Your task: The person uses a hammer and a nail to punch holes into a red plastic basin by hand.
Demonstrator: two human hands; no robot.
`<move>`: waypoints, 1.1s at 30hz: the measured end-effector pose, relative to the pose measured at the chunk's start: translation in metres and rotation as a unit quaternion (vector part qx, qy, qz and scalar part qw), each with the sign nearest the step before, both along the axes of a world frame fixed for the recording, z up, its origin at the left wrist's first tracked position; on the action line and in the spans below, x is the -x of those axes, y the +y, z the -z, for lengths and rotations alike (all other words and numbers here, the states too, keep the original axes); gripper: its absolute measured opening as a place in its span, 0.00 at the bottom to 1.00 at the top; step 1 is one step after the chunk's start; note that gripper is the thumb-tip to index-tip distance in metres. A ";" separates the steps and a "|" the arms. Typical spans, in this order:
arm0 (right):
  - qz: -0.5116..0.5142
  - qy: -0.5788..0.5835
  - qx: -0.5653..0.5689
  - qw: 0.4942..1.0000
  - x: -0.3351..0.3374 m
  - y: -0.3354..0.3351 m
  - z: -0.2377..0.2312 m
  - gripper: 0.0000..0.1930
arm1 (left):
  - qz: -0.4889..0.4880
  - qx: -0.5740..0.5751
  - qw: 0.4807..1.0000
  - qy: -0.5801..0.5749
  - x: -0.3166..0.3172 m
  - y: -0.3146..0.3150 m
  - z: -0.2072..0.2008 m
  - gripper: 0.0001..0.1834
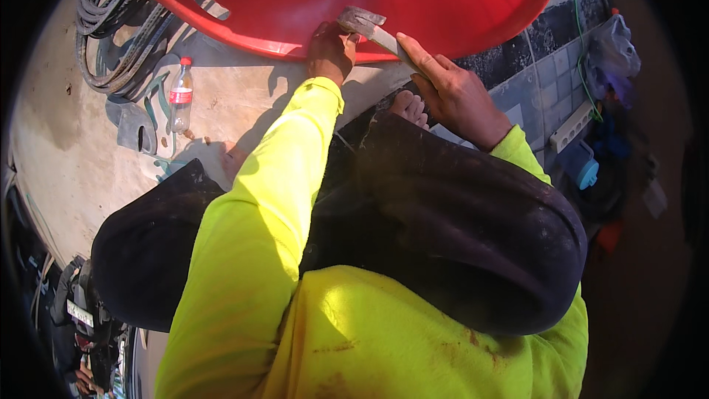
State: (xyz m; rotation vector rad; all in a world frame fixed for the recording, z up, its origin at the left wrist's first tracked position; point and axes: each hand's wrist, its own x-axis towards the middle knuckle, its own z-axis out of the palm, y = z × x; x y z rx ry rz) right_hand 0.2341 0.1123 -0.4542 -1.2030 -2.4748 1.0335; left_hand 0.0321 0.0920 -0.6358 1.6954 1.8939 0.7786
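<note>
View from the head camera, looking down past the person's own bright yellow long-sleeved top [369, 340] and dark trousers [458, 229], the knees spread to either side. A large red plastic tub [332, 0] fills the top of the frame, its curved rim resting on a pale concrete floor [66, 133] marked with small stains. The left hand [331, 52] is closed against the lower rim of the tub, fingers curled under the edge. The right hand [450, 89] is wrapped around the handle of a flat metal scraper [365, 24], index finger laid along the shaft; the blade lies against the tub's wall just above the left hand. A bare foot [410, 107] shows between the two forearms, beside the right wrist. To the left, near the tub, lie coiled dark hoses [118, 37]; just below them stands a small clear plastic bottle [180, 96] with a red cap and red label, and beside it a flat grey piece of sheet material [136, 127]. To the right the floor changes to grey square tiles [546, 74], on which lie a white power strip [572, 127], a green cable [580, 52], a blue round object [583, 166] and a translucent plastic bag [611, 52]. Strong sunlight casts hard shadows across the concrete.
</note>
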 end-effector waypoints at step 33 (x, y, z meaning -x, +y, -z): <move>0.157 -0.010 0.071 0.985 -0.018 -0.033 0.066 0.34 | -0.024 -0.031 0.993 -0.112 0.002 0.007 -0.024 0.09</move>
